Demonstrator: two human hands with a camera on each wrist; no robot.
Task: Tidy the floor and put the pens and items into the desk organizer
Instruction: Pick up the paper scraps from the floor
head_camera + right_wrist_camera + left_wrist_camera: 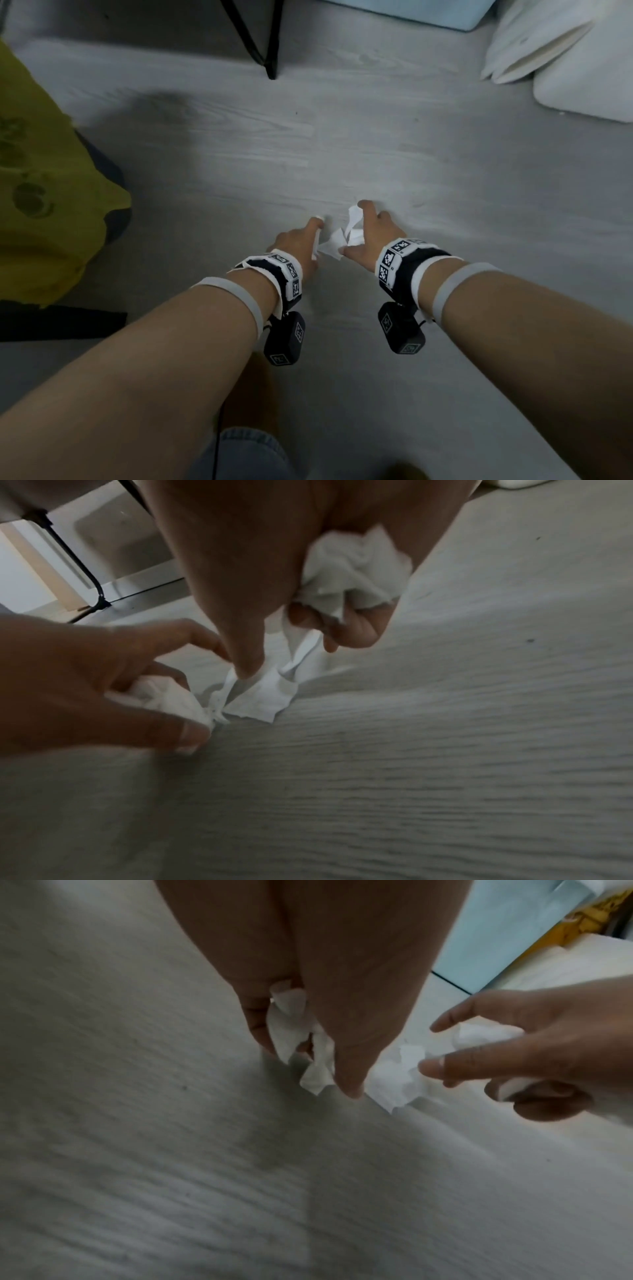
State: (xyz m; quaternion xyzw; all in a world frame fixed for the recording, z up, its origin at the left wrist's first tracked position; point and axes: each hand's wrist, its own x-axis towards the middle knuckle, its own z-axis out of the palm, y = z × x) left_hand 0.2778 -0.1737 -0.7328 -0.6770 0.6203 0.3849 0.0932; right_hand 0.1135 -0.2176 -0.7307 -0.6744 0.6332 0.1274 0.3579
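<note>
Crumpled white paper scraps (337,241) lie on the grey wood-grain floor (342,154) between my two hands. My left hand (317,236) is low over the floor, its fingers curled round a wad of white paper (293,1031). My right hand (352,229) clutches another crumpled wad (356,572) in its palm, while its thumb and fingers reach down onto a loose scrap on the floor (263,696). In the left wrist view that loose scrap (397,1080) lies between the two hands. No pens or desk organizer are in view.
A yellow cloth (44,192) covers something at the left. Black metal furniture legs (270,51) stand at the top centre. White pillow-like bundles (565,61) and a light blue object (411,13) sit at the upper right. My denim-clad knee (239,452) is below.
</note>
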